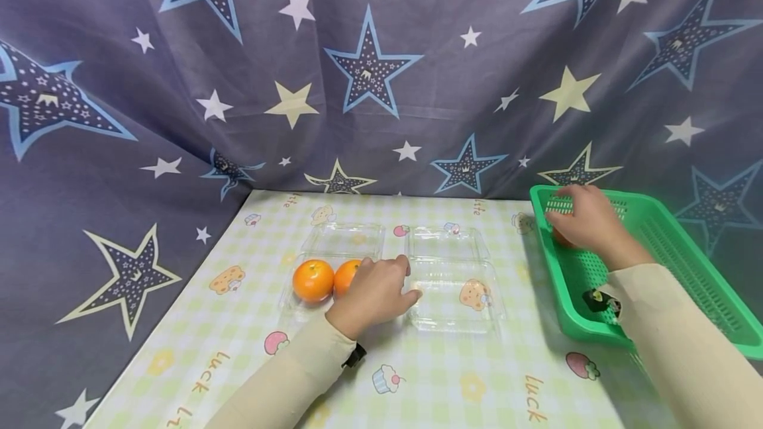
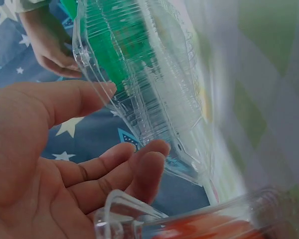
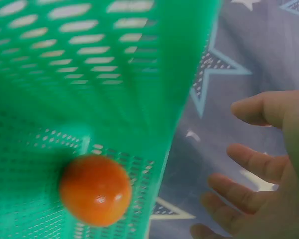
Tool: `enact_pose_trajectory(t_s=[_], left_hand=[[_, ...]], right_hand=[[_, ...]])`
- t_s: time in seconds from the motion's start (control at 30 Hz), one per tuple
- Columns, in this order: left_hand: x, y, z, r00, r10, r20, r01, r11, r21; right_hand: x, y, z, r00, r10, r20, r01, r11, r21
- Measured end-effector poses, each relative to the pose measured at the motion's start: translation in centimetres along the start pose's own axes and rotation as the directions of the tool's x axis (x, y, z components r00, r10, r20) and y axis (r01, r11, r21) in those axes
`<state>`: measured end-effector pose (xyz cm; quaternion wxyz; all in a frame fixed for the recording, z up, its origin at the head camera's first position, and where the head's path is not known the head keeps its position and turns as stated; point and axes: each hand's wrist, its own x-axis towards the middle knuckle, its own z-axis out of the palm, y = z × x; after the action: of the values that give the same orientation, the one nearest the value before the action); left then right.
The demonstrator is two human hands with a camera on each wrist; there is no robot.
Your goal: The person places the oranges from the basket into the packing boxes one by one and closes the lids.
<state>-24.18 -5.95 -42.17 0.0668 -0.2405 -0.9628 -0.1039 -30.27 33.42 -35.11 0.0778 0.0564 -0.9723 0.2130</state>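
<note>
My left hand (image 1: 377, 288) hovers between two clear plastic clamshell boxes with their lids laid back. Its fingers are loosely bent around nothing, and the thumb tip overlaps the rim of the right-hand box (image 2: 134, 64) in the left wrist view. In the left-hand box (image 1: 289, 306) sit two oranges, one (image 1: 312, 281) in full view and the other (image 1: 344, 277) partly hidden behind the left hand. At the right, my right hand (image 1: 587, 220) reaches over a green basket (image 1: 569, 320), fingers spread and empty. One orange (image 3: 94, 190) lies on the basket floor below it.
A checked, printed cloth covers the table (image 1: 471, 386). Behind it hangs a dark curtain (image 1: 417, 144) with stars. A small dark item (image 1: 598, 299) shows at the right cuff, over the basket. A black band (image 1: 355, 355) is at the left wrist.
</note>
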Motion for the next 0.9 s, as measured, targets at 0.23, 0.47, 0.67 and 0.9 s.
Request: enact_pose_trajectory(t_s=[0.23, 0.47, 0.67, 0.9], left_hand=[[0.1, 0.1, 0.3, 1.000, 0.008, -0.001, -0.008, 1.000, -0.011], [0.1, -0.1, 0.6, 1.000, -0.006, 0.003, 0.006, 0.999, -0.040], [0.0, -0.1, 0.6, 1.000, -0.012, 0.021, 0.013, 0.998, -0.063], [0.0, -0.2, 0.6, 1.000, -0.006, 0.020, 0.007, 0.998, -0.067]], right_hand=[[0.2, 2.7, 0.6, 0.997, 0.063, 0.050, -0.063, 0.998, 0.015], [0.4, 3.1, 1.2, 0.994, 0.073, 0.076, -0.071, 0.997, -0.022], [0.4, 3.5, 1.7, 0.993, 0.055, 0.106, -0.048, 0.996, -0.071], [0.3, 4.0, 2.0, 0.990, 0.041, 0.139, -0.034, 0.998, -0.053]])
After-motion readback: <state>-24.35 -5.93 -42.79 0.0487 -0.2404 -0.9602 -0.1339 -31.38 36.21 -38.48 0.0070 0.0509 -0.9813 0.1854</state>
